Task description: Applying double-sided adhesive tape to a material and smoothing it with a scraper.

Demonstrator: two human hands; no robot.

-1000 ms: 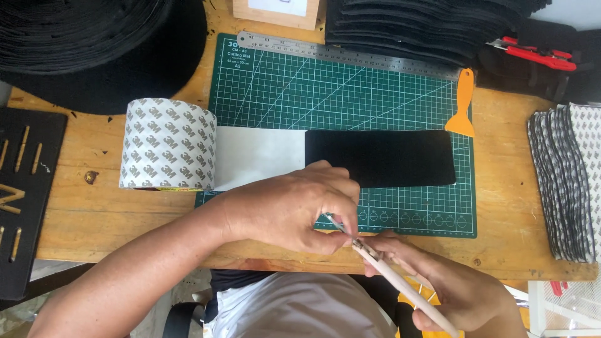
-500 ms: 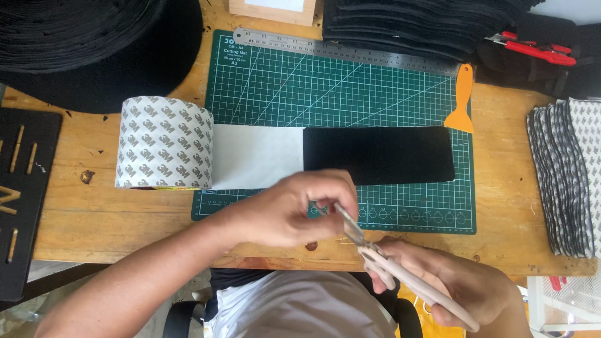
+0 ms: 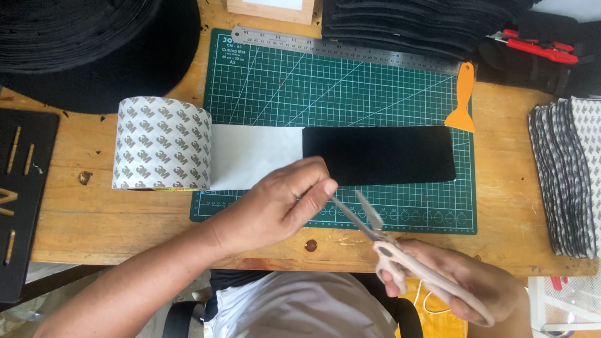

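desk: wooden table (image 3: pixel 94 213) with my green cutting mat (image 3: pixel 325 87) on it
right hand (image 3: pixel 463 281): fingers through the scissors (image 3: pixel 382 235), blades slightly apart over the mat's near edge
left hand (image 3: pixel 282 203): fingertips pinched, maybe on a scrap, can't really tell
on mat: tape roll (image 3: pixel 163 151), black strip (image 3: pixel 379 154), steel ruler (image 3: pixel 344 50), orange scraper (image 3: pixel 462 100)

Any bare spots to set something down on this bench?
Free: upper green cutting mat between steel ruler and black rectangular strip; bare wooden tabletop below the white tape roll. Crowded: right edge, grey patterned stack.
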